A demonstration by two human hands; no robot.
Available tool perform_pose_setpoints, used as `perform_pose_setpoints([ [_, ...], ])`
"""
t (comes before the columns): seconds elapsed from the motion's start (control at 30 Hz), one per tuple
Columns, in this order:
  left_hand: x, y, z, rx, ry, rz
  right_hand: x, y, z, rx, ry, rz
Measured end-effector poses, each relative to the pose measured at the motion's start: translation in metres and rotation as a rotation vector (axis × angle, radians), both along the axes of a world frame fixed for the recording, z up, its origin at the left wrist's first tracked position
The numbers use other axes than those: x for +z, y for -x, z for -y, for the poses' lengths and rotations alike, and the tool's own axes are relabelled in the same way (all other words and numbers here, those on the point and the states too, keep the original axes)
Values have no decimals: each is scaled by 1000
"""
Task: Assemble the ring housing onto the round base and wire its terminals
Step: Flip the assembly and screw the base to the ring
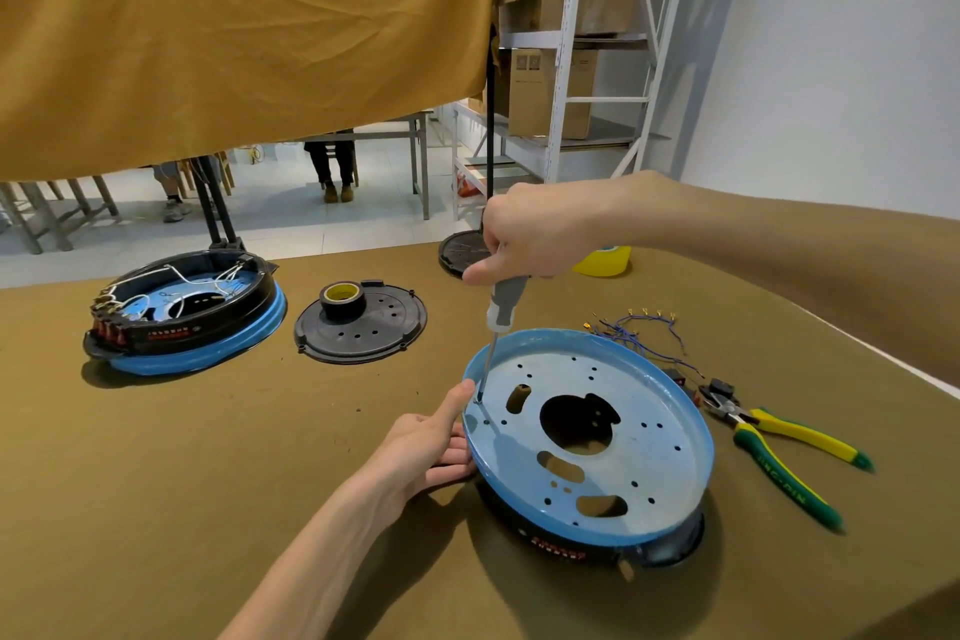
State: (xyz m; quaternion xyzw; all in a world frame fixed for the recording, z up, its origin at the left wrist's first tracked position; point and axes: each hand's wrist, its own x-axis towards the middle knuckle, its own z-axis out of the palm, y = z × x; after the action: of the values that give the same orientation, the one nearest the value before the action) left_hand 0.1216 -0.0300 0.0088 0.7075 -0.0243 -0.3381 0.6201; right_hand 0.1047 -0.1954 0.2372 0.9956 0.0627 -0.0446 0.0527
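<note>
At lower right of the frame, on the brown surface (156, 457), the round base (592, 437) is lying as a pale blue perforated disc with a raised rim, stacked on the black ring housing (566, 543), whose wall is showing only along the near edge beneath it. The right hand (530, 239) is reaching in from the right edge and wrapping its curled fingers round the grey handle of a screwdriver (496, 327). The tool's long axis is running steeply downward and slightly toward the lower left, and its tip is meeting the disc just inside the left rim, near a small hole; whether a screw is sitting there is too small to tell. The left hand (431, 442) is coming up from the bottom centre with fingers relaxed and gripping nothing: the fingers are resting against the outer left rim, and the thumb is extending up beside the blade.

Both hands are thus working on the left side of the disc, the left one being nearer to the fastening point. The coming move is judged to depend on keeping the shaft in line with the hole while the disc is being braced.

At centre right, blue wires (644, 333) with terminals and pliers (779, 452) are lying just beside the base. At left, a finished unit (187, 312) is sitting well apart.
</note>
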Motion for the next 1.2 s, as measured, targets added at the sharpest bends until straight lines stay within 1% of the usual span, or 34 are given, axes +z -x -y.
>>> perform_pose_setpoints([
  [0.07,1,0,-1,-7,5,-8,6,2,0,-11,-73,-112],
  [0.13,2,1,-1,-6,3,-5,10,5,2,25,-143,-154],
  [0.2,2,2,0,-3,-1,6,8,8,3,37,-136,-127],
  [0.37,2,2,0,-2,21,-26,-1,8,-3,25,-22,-30],
  [0.43,4,2,-2,-17,47,-54,0,8,-5,35,-34,-44],
  [0.5,6,3,-3,-19,59,-88,1,9,-5,46,-100,-76],
  [0.67,13,5,-2,-24,45,-150,1,9,7,89,-305,-85],
  [0.73,15,4,0,-24,42,-159,3,8,11,123,-341,-101],
  [0.8,15,5,1,-6,45,-148,5,7,13,155,-348,-123],
  [0.93,20,6,5,24,40,-155,3,3,14,213,-259,-120],
  [1.0,21,6,2,27,43,-154,3,2,13,221,-251,-115],
  [1.07,19,6,-2,22,55,-140,2,1,11,200,-293,-101],
  [1.13,15,6,-5,1,52,-113,-2,1,9,101,-320,-65],
  [1.2,13,8,-6,-23,40,-87,-5,-1,8,-2,-256,-37],
])
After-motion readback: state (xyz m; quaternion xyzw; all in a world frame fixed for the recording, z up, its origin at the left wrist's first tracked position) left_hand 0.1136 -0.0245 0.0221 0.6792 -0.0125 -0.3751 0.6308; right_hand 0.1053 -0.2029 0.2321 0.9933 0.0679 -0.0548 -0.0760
